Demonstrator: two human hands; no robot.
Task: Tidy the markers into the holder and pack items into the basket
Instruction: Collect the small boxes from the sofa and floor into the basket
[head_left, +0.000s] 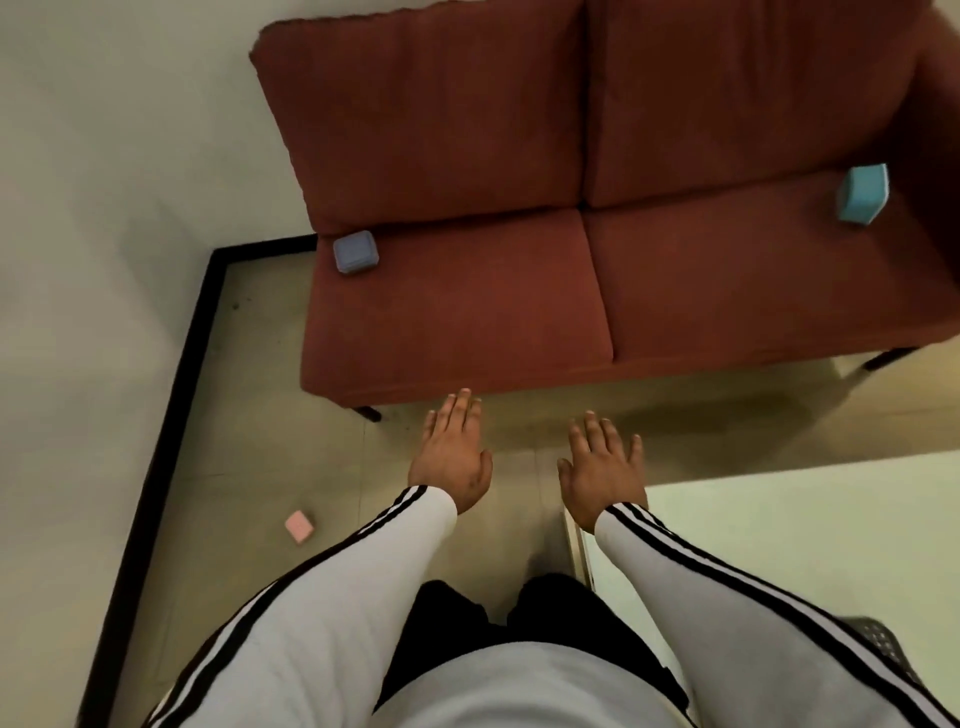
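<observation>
**Both hands empty, items scattered**

Risk: the pink block (299, 528) on the floor near the left wall could be overlooked or stepped on. Left hand (453, 453) and right hand (602, 467) hover flat, fingers spread, holding nothing. Blue box (356, 252) sits at the sofa (467, 322) seat's back-left corner, teal box (862, 195) far right; no markers visible

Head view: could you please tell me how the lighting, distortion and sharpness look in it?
Head view: dim, warm lighting; wide-angle lens bends the dark red fabric sofa and black skirting strip; soft shadow under the sofa; open left hand and right hand slightly soft; no glare.
</observation>
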